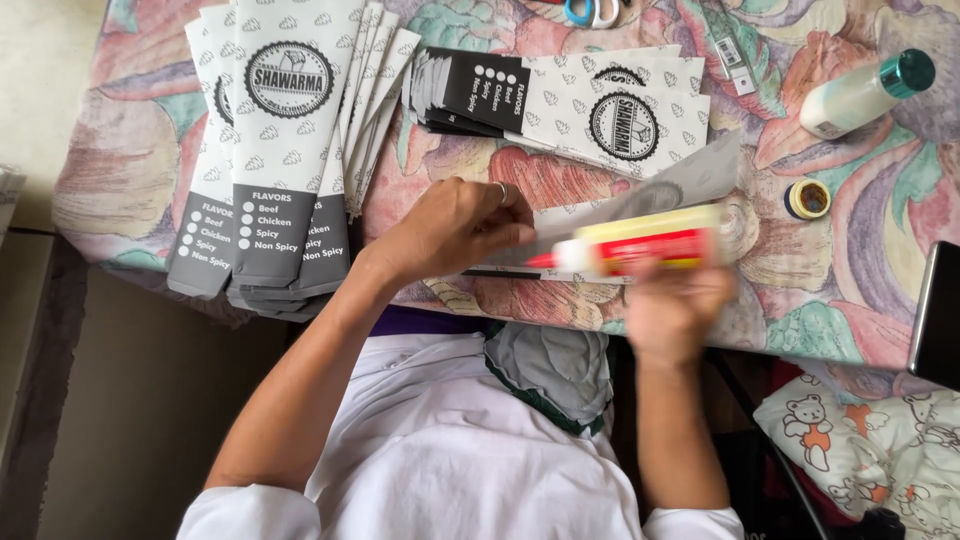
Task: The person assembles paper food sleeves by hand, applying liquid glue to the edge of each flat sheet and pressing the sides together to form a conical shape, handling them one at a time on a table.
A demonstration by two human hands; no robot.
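Note:
My right hand point(672, 305) grips a yellow and red glue bottle point(640, 243) lying sideways, its red tip pointing left; hand and bottle are blurred by motion. My left hand point(455, 228), a ring on one finger, presses on a folded paper sleeve point(680, 180) on the table, right by the bottle's tip. A fanned stack of printed white and grey paper sleeves point(285, 150) lies to the left. A second pile of the same sleeves point(590, 100) lies beyond my hands.
The table wears a flowered cloth point(850, 280). On it lie a white bottle with a teal cap point(865, 92), a small tape roll point(807, 198), scissors point(592, 11) at the far edge and a dark phone point(938, 310) at right. A teddy-print cloth point(860, 440) lies lower right.

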